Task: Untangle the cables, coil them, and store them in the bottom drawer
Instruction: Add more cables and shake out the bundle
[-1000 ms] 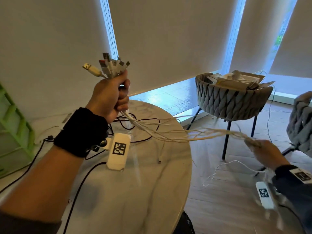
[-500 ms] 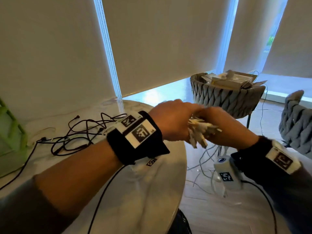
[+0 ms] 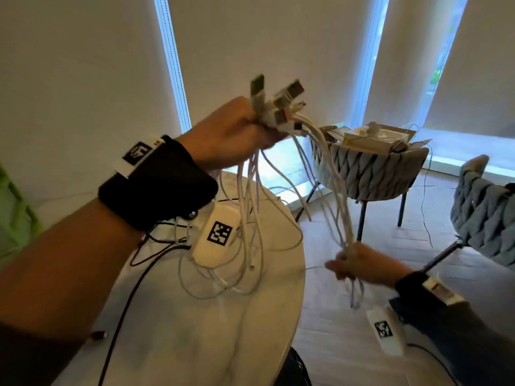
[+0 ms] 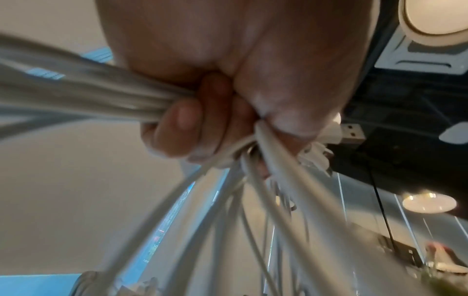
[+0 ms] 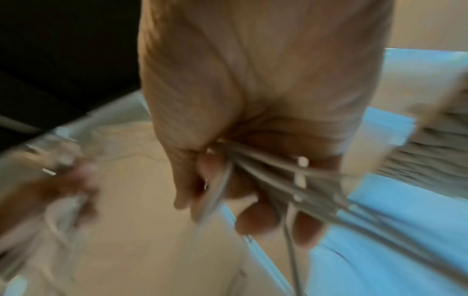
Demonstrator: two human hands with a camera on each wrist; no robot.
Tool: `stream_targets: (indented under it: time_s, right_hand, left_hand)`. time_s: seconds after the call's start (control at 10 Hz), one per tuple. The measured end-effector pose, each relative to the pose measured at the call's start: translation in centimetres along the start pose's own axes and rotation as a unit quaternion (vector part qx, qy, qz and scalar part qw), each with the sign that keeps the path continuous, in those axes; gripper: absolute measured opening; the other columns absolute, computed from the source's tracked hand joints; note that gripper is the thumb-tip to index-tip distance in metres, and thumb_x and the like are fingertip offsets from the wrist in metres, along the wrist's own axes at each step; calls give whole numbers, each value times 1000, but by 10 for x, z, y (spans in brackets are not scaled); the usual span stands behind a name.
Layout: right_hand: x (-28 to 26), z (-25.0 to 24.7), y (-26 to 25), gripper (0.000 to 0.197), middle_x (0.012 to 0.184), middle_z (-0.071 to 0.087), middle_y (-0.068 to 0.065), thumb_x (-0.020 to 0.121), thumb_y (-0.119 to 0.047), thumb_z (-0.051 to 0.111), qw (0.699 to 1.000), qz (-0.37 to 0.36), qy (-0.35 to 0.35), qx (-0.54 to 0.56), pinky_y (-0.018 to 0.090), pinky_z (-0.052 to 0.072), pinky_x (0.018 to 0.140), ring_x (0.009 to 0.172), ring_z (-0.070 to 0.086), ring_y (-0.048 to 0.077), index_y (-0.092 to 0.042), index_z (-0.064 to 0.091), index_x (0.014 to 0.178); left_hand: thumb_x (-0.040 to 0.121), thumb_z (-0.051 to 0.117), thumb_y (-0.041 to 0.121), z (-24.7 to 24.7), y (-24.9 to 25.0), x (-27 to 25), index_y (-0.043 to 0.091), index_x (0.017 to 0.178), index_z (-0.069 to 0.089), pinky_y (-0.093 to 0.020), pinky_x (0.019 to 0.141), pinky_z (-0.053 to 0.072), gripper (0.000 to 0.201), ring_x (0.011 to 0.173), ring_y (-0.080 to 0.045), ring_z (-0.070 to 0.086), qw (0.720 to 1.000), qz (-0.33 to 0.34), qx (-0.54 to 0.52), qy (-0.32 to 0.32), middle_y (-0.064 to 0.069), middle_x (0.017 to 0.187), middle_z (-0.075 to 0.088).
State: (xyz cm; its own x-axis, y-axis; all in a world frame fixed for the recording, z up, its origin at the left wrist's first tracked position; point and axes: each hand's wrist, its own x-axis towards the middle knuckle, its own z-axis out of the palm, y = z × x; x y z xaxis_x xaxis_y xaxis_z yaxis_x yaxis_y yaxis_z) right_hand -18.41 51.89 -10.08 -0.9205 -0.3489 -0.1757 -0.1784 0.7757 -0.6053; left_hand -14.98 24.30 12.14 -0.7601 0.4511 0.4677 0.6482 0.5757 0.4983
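Observation:
My left hand [image 3: 237, 132] is raised above the round marble table [image 3: 195, 330] and grips a bundle of white cables [image 3: 250, 207] near their USB plugs [image 3: 278, 104], which fan out above my fist. Loops of the cables hang below it. In the left wrist view my fingers [image 4: 187, 124] curl round the white cables [image 4: 101, 100]. Lower right, my right hand [image 3: 359, 263] grips the same bundle further along, with short ends dangling under it. The right wrist view shows the fingers [image 5: 255, 218] closed round the cable strands [image 5: 266, 170]. No drawer is in view.
Black cables [image 3: 156, 246] lie on the table behind my left wrist. A grey woven chair [image 3: 367, 174] holding boxes stands beyond the table, and a second one [image 3: 485, 218] is at the right edge. A green rack [image 3: 14, 213] shows at far left.
Half a second ago both hands were together at the plugs. Now my left hand has lifted the plug end up and my right hand has slid down and right along the bundle.

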Motion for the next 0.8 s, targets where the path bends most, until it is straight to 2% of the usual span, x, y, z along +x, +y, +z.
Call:
stream_targets:
  time_s: [0.1,0.2,0.3,0.4,0.5,0.6,0.7,0.8]
  right_hand:
    - [4,41,42,32,73,65,8,84,-41,69,998,61,-29,-11,35,52,73,68,62,19,-12,61,73]
    - [-1,51,61,34,65,59,8,78,-33,77,997,54,-1,52,31,48,67,59,56,8,-6,58,74]
    - [-11,54,89,64,71,55,-4,57,-67,79,994,96,-41,23,24,41,65,61,49,4,-9,63,79]
    - [-41,68,122,64,94,62,-12,67,-60,76,968,176,-132,-122,17,42,75,82,57,-1,-29,54,118]
    - [-64,81,162,84,72,48,-8,71,-36,79,982,179,-32,-57,8,39,63,58,48,-5,-39,26,137]
    - [-68,94,214,60,65,44,-3,53,-30,83,972,233,22,-13,33,50,63,51,40,5,-23,60,107]
    - [-57,108,261,25,65,54,10,76,-5,68,965,257,-34,-48,36,47,50,48,50,19,-2,54,96]
    - [-56,108,255,43,93,72,11,73,-19,73,950,294,-94,52,25,55,71,78,68,21,-9,63,113]
  left_hand:
    - [94,55,26,-10,3,0,18,77,63,-26,68,37,20,65,-5,46,998,-18,-47,30,2,72,54]
    - [96,54,24,-7,3,1,25,79,62,-21,62,37,19,60,0,45,1000,-19,9,17,7,70,54]
    - [86,63,25,-11,8,6,25,72,61,-21,55,35,15,54,-7,43,986,-55,-94,124,12,65,56]
    - [85,65,32,-38,11,11,24,67,61,-19,45,28,20,52,-8,42,946,-105,-148,268,13,53,53]
    - [94,56,18,-46,13,6,24,66,58,-24,52,34,29,58,-5,42,971,-46,-75,224,15,51,49]
    - [88,57,20,-39,5,5,21,65,55,-33,65,30,23,65,-16,38,973,-44,-59,218,4,61,46]
    - [82,60,32,-33,-4,3,10,71,63,-36,64,31,24,66,-20,38,971,-80,-24,223,-9,67,48]
    - [81,56,37,-30,-17,-1,7,79,66,-41,66,40,32,67,-20,42,980,-95,60,167,-15,71,57]
